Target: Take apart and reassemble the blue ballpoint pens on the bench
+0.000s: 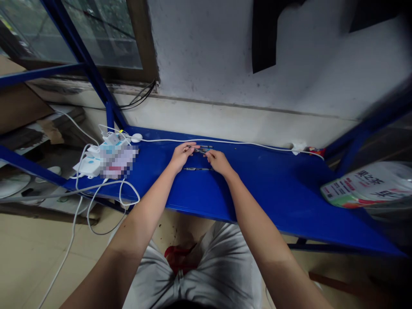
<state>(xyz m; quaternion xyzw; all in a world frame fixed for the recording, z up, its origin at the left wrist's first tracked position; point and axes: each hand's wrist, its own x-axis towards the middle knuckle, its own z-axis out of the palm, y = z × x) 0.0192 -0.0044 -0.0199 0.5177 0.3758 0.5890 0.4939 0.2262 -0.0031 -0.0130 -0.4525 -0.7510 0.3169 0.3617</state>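
Above the middle of the blue shelf top, my left hand is closed around a small bunch of slim dark pens. From the other side my right hand pinches the right-hand ends of the bunch, its thumb and fingers pressed together. How many pens are held cannot be made out. Just in front of the hands a separate dark pen lies crosswise on the blue surface, its right end close beneath my right wrist.
White power strips and adapters with loose cables sit at the left end. A white cable runs along the back edge by the wall. At the right lies a large labelled plastic bottle. Blue metal posts rise at both sides.
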